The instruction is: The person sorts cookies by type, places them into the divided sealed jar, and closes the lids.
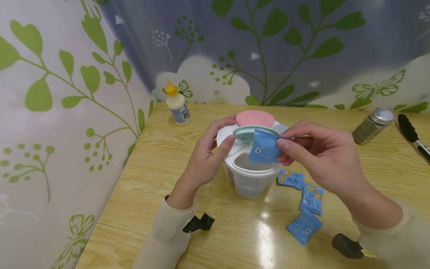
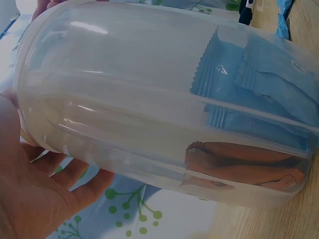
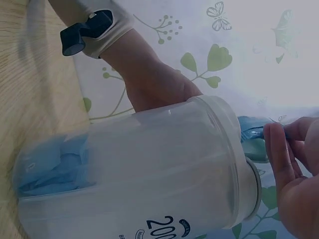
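Observation:
A clear plastic storage container (image 1: pixel 250 186) with a white lid stands on the table. Its green flap (image 1: pixel 243 135) is raised, leaving one opening uncovered, while a pink flap (image 1: pixel 255 118) lies behind. My left hand (image 1: pixel 208 158) grips the lid's rim, thumb on top. Between thumb and fingers, my right hand (image 1: pixel 322 157) pinches a blue snack packet (image 1: pixel 263 147) above the opening, in front of the green flap. Through the wall in the left wrist view, blue packets (image 2: pixel 279 79) and a brown packet (image 2: pixel 244 162) show at the bottom of separate compartments.
Several blue packets (image 1: pixel 311 200) lie on the table (image 1: pixel 134 209) to the container's right. A glue-like bottle with a yellow cap (image 1: pixel 179 108) stands at the back left. At the right are a glass jar (image 1: pixel 373 126) of dried herbs and black-tipped tongs (image 1: pixel 411 132).

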`<state>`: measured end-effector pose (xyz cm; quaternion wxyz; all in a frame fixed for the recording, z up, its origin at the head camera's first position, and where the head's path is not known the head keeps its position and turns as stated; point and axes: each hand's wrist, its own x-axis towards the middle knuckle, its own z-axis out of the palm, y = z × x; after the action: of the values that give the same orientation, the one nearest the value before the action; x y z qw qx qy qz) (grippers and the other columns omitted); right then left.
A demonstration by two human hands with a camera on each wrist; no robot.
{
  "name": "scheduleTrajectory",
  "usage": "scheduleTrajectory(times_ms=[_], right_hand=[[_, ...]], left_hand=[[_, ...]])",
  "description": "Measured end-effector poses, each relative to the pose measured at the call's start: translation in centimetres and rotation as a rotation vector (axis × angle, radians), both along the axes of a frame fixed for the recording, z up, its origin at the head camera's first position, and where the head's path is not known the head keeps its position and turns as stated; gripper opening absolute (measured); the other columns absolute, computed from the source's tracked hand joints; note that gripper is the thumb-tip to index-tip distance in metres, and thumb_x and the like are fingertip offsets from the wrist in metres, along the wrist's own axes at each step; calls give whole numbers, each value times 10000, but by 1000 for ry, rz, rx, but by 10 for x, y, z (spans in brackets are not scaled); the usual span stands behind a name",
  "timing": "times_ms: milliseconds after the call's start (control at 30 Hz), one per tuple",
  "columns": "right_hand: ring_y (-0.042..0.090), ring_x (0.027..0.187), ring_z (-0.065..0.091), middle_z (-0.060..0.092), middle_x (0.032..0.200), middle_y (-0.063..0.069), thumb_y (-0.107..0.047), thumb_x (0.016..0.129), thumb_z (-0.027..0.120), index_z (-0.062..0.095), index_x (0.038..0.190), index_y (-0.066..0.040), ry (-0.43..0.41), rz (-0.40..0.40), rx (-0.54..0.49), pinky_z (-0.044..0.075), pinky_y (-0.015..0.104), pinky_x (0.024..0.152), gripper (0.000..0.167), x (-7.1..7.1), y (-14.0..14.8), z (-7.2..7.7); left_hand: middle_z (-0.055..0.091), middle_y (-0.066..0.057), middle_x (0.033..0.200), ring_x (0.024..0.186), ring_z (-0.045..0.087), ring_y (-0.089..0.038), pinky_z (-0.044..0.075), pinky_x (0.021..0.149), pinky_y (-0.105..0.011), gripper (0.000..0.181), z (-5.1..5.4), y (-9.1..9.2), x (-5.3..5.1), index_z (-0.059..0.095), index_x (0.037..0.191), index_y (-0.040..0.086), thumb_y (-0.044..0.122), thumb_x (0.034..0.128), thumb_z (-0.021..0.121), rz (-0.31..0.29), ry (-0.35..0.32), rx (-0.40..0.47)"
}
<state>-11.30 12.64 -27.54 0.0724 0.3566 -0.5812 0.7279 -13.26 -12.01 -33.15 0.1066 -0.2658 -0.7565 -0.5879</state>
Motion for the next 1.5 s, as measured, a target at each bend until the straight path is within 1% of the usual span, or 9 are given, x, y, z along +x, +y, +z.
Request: scheduleTrajectory(times_ms=[167, 300, 667, 800, 933, 1067, 1233, 1367, 1500], right_hand=[[213, 640, 719, 713, 838, 164, 294, 804, 582, 675, 956, 155, -25, 9, -5, 593, 307, 578, 226, 1, -4, 0], [213, 652, 720, 706, 851, 144, 296, 803, 585, 680, 968, 145, -16, 23, 29, 595, 313, 582, 243, 2, -5, -4], [182, 665, 699, 708, 863, 115, 304, 758, 622, 686, 963, 119, -31, -2, 75, 573, 261, 544, 283, 3, 4, -12], [172, 700, 679, 703, 888, 124, 316, 748, 612, 683, 976, 128, -28, 31, 57, 568, 236, 579, 304, 1, 12, -18], [171, 735, 664, 697, 941, 144, 338, 737, 592, 665, 997, 153, 6, 118, 13, 558, 226, 605, 328, -2, 21, -25], [169, 814, 644, 692, 1025, 148, 318, 744, 621, 654, 1044, 157, 68, 254, 11, 526, 245, 611, 342, -4, 28, -32], [162, 841, 602, 680, 1080, 88, 303, 739, 640, 657, 1148, 80, 139, 417, 134, 511, 288, 606, 466, -6, 36, -40], [156, 777, 598, 666, 1110, 56, 327, 704, 630, 651, 1189, 20, 139, 498, 237, 527, 301, 596, 574, -4, 41, -48], [151, 726, 607, 655, 1112, 57, 301, 707, 660, 642, 1196, -7, 122, 551, 315, 536, 279, 574, 579, -1, 46, -56]], left_hand=[[500, -87, 1499, 1401, 461, -159, 494, 1058, -394, 459, 0, 0, 0, 518, 1355, 30, 368, 1047, 482, -5, 2, 7], [501, -84, 1500, 1401, 462, -163, 501, 1047, -396, 448, -1, 0, 0, 522, 1353, 32, 356, 1046, 487, -11, 3, 9], [501, -82, 1501, 1386, 478, -184, 502, 1043, -399, 387, 1, 0, 2, 519, 1360, 32, 251, 1041, 499, 0, -10, 4], [504, -94, 1495, 1376, 491, -194, 503, 1042, -405, 408, 1, 0, 2, 517, 1356, 27, 292, 1048, 488, -4, -7, 4], [503, -92, 1496, 1374, 495, -196, 505, 1038, -406, 432, 0, 0, 1, 517, 1356, 30, 333, 1050, 482, -5, -7, -1], [504, -88, 1497, 1381, 486, -189, 502, 1041, -402, 388, 1, -1, 1, 520, 1354, 31, 264, 1045, 494, -6, -9, 2], [506, -86, 1493, 1382, 484, -185, 501, 1043, -401, 369, 1, -1, 1, 521, 1352, 31, 228, 1042, 496, -5, -11, 2], [508, -90, 1492, 1378, 489, -188, 507, 1035, -406, 395, 1, -1, 1, 521, 1351, 28, 279, 1046, 489, 0, -9, -1], [507, -101, 1492, 1389, 479, -196, 499, 1047, -416, 419, 1, -1, 0, 522, 1348, 22, 312, 1048, 488, -4, -1, 4]])
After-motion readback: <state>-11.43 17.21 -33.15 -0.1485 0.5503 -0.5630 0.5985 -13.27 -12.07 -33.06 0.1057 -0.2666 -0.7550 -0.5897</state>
